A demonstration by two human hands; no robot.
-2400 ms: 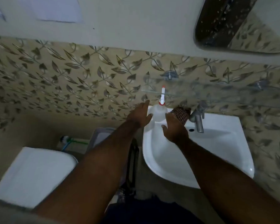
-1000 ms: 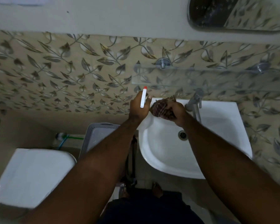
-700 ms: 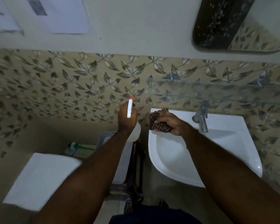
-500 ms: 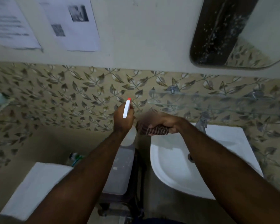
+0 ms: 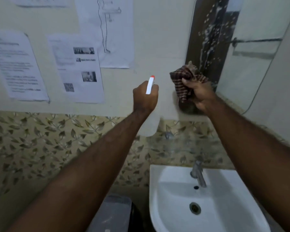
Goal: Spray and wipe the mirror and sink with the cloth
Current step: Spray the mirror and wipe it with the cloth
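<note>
My left hand (image 5: 145,97) grips a white spray bottle (image 5: 149,127) with a red-tipped nozzle, held up in front of the wall just left of the mirror. My right hand (image 5: 198,95) clutches a bunched brown striped cloth (image 5: 182,81) at the mirror's lower left corner. The mirror (image 5: 241,47) fills the upper right and carries white spatter on its left part. The white sink (image 5: 159,206) sits below at the lower right, between my forearms.
A metal tap (image 5: 197,173) stands at the back of the sink, with a glass shelf (image 5: 187,144) above it on the leaf-patterned tiles. Printed papers (image 5: 77,69) hang on the wall at left. A grey bin (image 5: 114,213) stands left of the sink.
Both hands lifted the bottle and cloth off the sink rim and rose to mirror height. My view tilted upward, from the sink and toilet to the wall papers and mirror.
</note>
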